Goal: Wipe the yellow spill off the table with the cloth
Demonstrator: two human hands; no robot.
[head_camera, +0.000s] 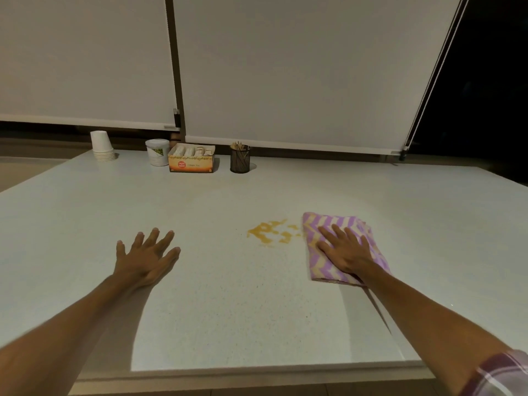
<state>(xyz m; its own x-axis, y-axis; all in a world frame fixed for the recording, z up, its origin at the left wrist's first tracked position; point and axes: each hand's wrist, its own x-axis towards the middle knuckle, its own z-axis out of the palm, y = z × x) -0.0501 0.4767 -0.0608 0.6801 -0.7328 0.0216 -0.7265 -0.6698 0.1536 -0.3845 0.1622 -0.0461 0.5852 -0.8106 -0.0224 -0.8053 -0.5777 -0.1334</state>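
Flat under right hand (pixel 347 252): cloth (pixel 328 224)

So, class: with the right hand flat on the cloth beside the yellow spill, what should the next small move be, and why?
Probably slide the cloth leftward under the right hand across the yellow spill. The spill lies just off the cloth's left edge, mostly uncovered, and the left hand rests flat well clear.
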